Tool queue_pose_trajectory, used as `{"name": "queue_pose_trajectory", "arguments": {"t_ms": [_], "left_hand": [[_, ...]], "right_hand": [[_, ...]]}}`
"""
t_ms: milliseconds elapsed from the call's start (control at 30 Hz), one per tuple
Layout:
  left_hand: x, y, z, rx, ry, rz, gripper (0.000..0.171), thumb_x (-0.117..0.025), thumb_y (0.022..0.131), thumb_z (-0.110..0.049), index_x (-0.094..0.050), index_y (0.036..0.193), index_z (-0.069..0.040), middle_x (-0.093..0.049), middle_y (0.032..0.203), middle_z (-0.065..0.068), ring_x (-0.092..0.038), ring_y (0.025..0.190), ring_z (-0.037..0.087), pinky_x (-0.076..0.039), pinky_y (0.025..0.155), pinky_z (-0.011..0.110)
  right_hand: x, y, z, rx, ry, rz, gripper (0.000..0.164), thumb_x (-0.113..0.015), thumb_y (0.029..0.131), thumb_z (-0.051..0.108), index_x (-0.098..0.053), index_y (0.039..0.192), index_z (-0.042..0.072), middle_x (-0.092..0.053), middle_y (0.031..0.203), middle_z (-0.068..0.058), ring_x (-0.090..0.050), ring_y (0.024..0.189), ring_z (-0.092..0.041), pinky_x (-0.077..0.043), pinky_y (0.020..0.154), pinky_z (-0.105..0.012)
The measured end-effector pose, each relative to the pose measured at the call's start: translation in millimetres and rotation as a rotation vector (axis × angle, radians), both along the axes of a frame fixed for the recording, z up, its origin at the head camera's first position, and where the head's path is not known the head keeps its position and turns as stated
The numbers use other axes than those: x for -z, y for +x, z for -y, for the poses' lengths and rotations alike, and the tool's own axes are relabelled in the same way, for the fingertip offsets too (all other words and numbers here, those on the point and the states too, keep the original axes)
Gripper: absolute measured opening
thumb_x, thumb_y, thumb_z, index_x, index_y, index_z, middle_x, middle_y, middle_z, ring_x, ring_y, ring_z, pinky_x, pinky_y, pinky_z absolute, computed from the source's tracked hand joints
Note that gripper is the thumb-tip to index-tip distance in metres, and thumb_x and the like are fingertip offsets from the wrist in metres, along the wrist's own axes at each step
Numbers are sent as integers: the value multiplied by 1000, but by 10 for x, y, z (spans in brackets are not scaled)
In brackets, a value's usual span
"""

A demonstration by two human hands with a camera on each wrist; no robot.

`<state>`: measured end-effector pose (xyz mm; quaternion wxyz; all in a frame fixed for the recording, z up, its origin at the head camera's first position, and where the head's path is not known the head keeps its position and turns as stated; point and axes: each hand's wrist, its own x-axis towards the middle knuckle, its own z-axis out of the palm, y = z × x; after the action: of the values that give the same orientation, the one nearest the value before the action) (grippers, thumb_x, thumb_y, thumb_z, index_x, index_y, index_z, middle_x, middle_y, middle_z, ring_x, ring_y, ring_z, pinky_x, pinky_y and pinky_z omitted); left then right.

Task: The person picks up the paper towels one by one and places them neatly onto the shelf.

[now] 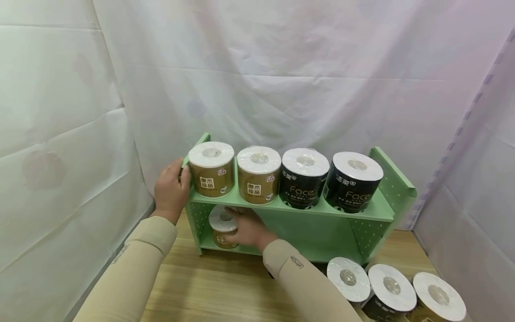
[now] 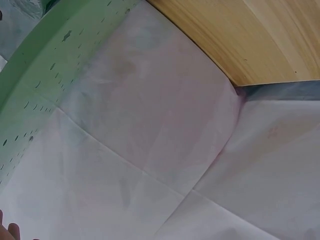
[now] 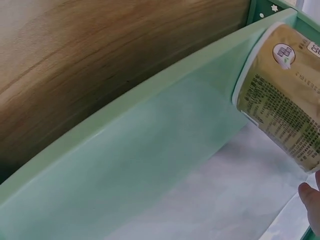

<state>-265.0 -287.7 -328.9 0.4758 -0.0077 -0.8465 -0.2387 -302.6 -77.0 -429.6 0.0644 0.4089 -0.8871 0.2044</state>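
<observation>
A gold-wrapped toilet paper roll (image 1: 218, 219) stands at the left end of the lower level of a green two-level shelf (image 1: 318, 235). My right hand (image 1: 251, 227) grips this roll from its right side, fingers over the top and thumb at the front. In the right wrist view the printed side of the roll (image 3: 282, 95) shows, with fingertips (image 3: 311, 197) near its upper end. My left hand (image 1: 170, 190) holds the shelf's left side panel (image 2: 50, 75), beside the upper level. In the left wrist view only fingertips (image 2: 12, 231) show at the lower corner.
On the upper level stand two gold rolls (image 1: 212, 179) and two black rolls (image 1: 303, 188) in a row. Three more rolls (image 1: 392, 286) stand on the wooden table (image 1: 193, 286) at front right. White cloth walls (image 1: 257, 80) enclose the back and sides.
</observation>
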Motion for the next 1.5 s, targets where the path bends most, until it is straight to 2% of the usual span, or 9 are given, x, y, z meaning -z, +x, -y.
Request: {"name": "queue_pose_trajectory", "arguments": {"t_ms": [300, 533, 700, 833, 1200, 1367, 1500], "left_hand": [[-4, 2, 3, 8, 4, 17, 30, -48, 97, -19, -60, 114, 2, -64, 106, 26, -58, 99, 44, -46, 85, 57], [-4, 16, -7, 0, 10, 27, 31, -48, 97, -18, -60, 117, 2, -63, 108, 26, -57, 101, 44, -45, 85, 57], [1, 7, 4, -1, 9, 25, 28, -47, 97, -18, -59, 113, 1, -63, 104, 25, -57, 97, 44, -45, 82, 57], [6, 2, 12, 0, 8, 15, 26, -46, 97, -18, -59, 109, 1, -63, 102, 25, -57, 95, 44, -45, 81, 57], [16, -12, 8, 12, -16, -33, 27, -48, 96, -18, -60, 109, 3, -64, 105, 25, -58, 96, 44, -46, 83, 57], [13, -17, 7, 10, -34, -60, 25, -48, 96, -17, -60, 103, 4, -64, 97, 25, -58, 86, 44, -46, 76, 56], [-2, -13, 5, 15, -35, -53, 23, -47, 96, -17, -58, 99, 3, -63, 93, 24, -56, 83, 43, -45, 73, 56]], "right_hand": [[45, 103, -77, 25, 50, 3, 79, -70, 81, 46, -38, 149, 19, -31, 156, -4, -28, 143, -25, -24, 115, -35], [96, 175, -164, 34, 45, -77, 77, -68, 82, 48, -42, 147, 17, -34, 153, -5, -31, 141, -26, -27, 114, -36], [100, 247, -237, 51, 34, -83, 75, -68, 81, 48, -44, 145, 16, -36, 151, -5, -34, 139, -26, -30, 113, -37], [104, 321, -297, 47, 26, -83, 75, -69, 81, 48, -45, 145, 16, -38, 150, -4, -37, 137, -24, -33, 111, -37], [140, 472, -460, 30, 24, -181, 76, -69, 82, 50, -44, 144, 14, -43, 145, -6, -42, 133, -24, -38, 107, -40], [114, 545, -540, 34, 12, -157, 79, -71, 81, 49, -43, 146, 14, -42, 146, -6, -41, 134, -26, -38, 106, -43], [139, 585, -615, 63, 14, -131, 79, -71, 81, 50, -42, 146, 14, -41, 148, -5, -39, 136, -25, -37, 108, -42]]}}
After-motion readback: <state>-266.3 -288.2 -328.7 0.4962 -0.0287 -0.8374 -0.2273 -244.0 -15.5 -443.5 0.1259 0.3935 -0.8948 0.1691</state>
